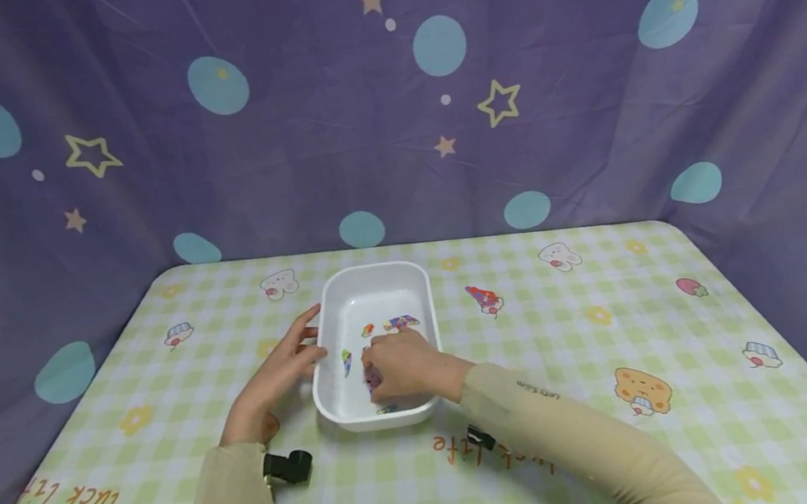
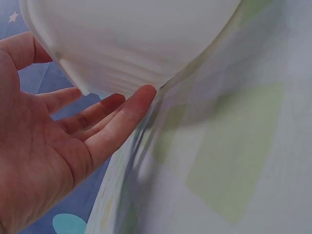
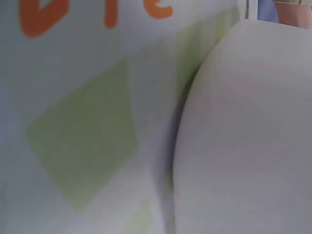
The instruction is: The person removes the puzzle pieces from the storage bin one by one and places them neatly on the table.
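A white rectangular tub [image 1: 388, 422] stands on the table, with several small, brightly patterned flat pieces on its floor, such as a green-and-blue sliver [image 1: 346, 362] and a longer multicoloured piece [image 1: 401, 322]. My right hand [image 1: 405, 363] reaches in over the tub's right rim. Its fingers are curled about a purplish patterned piece [image 1: 371, 374], partly hidden by the hand. The right wrist view shows only the tub's outer wall, not that hand. Against the tub's left side rests my left hand [image 2: 63, 131], fingers extended along the outer wall and rim.
To the right of the tub, a red-and-blue patterned piece [image 1: 483, 297] lies on the checked tablecloth [image 1: 536, 345]. Behind the table hangs a purple curtain [image 1: 331, 152] with stars and blue spots. A black wrist mount [image 1: 290, 468] sits by the left sleeve.
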A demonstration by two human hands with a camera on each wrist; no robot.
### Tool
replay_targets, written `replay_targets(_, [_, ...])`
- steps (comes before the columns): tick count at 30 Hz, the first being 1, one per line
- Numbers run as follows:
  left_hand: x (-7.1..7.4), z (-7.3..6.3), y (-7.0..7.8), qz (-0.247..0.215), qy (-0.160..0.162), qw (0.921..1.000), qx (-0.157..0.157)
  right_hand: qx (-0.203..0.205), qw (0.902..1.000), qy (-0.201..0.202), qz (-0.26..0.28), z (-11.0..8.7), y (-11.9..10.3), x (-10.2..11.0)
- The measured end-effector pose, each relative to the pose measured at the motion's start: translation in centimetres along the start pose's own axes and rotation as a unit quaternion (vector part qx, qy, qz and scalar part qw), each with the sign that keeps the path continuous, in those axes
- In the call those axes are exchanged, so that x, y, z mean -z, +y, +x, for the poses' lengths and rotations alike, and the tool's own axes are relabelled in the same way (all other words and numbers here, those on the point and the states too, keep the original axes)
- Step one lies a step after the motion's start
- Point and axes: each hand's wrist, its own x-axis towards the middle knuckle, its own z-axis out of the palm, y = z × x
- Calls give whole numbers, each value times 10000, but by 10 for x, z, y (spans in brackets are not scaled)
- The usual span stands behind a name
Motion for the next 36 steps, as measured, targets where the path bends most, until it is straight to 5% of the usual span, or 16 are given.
replay_targets(13, [2, 1, 5, -182, -82, 9995, -258, -36, 9999, 15, 115, 2, 1, 3])
replay_targets(36, [0, -2, 2, 12, -37, 9999, -133, -216, 9982, -27, 557, 5, 3, -2])
